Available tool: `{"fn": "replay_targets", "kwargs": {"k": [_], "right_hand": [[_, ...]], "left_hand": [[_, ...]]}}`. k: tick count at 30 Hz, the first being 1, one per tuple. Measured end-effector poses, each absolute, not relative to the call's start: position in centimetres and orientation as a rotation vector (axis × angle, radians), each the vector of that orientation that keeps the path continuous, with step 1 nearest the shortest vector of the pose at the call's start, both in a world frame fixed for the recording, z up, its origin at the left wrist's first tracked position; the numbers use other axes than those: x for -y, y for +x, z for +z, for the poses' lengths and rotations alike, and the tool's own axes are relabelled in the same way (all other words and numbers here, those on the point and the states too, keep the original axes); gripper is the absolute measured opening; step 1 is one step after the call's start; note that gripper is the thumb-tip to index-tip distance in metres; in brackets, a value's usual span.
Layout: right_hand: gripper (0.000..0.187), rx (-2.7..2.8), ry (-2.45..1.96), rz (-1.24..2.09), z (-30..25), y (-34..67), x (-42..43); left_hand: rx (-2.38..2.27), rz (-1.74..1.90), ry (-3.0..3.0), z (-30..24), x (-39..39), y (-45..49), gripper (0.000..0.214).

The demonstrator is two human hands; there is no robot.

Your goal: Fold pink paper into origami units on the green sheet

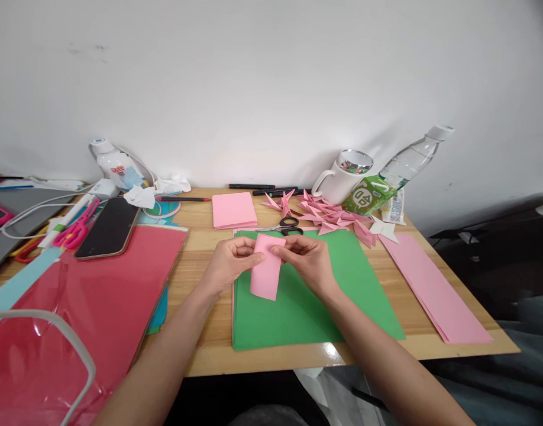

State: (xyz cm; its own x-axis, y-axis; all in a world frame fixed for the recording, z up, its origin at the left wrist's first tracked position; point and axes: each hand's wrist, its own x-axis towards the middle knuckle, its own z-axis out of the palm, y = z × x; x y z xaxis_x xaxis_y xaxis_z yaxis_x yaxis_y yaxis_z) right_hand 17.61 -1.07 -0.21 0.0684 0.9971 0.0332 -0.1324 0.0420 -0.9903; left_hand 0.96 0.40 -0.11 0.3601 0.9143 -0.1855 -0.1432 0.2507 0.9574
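A folded pink paper strip [266,272] is held up over a green sheet [307,302] on the wooden table [200,248]. My left hand [232,260] pinches its upper left edge. My right hand [307,257] pinches its upper right corner. The strip hangs down between both hands. Just beyond the hands lie black-handled scissors [290,225], a stack of pink paper squares [234,209] and a heap of folded pink paper stars [329,214].
A red plastic folder [98,296] covers the table's left side, with a dark phone [108,228] and pink scissors [76,228] above it. Long pink strips [431,287] lie at the right. A white mug [342,174], a water bottle [409,160], a green packet [369,195] and markers [254,187] line the wall.
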Motion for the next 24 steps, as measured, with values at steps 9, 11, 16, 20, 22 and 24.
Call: {"fn": "replay_targets", "kwargs": {"k": [9,11,16,20,22,24], "right_hand": [[0.022,1.077,-1.119,1.225,-0.13,17.65,1.03],[0.023,1.078,-1.129,1.221,-0.10,17.64,1.01],[0.027,1.071,-1.153,1.218,0.03,17.64,1.11],[0.028,1.049,-1.166,1.230,0.24,17.62,1.18],[0.028,1.045,-1.169,1.244,0.30,17.60,1.18],[0.029,1.044,-1.168,1.255,0.29,17.59,1.19]], "left_hand": [[-0.936,0.854,1.024,0.05,-0.42,0.92,0.034],[-0.933,0.832,1.014,0.00,-0.41,0.95,0.036],[-0.920,0.690,0.995,-0.12,-0.24,1.17,0.035],[-0.956,0.687,0.952,-0.13,-0.07,1.30,0.035],[-0.972,0.703,0.945,-0.10,-0.04,1.32,0.033],[-0.972,0.708,0.944,-0.07,-0.03,1.33,0.032]]}}
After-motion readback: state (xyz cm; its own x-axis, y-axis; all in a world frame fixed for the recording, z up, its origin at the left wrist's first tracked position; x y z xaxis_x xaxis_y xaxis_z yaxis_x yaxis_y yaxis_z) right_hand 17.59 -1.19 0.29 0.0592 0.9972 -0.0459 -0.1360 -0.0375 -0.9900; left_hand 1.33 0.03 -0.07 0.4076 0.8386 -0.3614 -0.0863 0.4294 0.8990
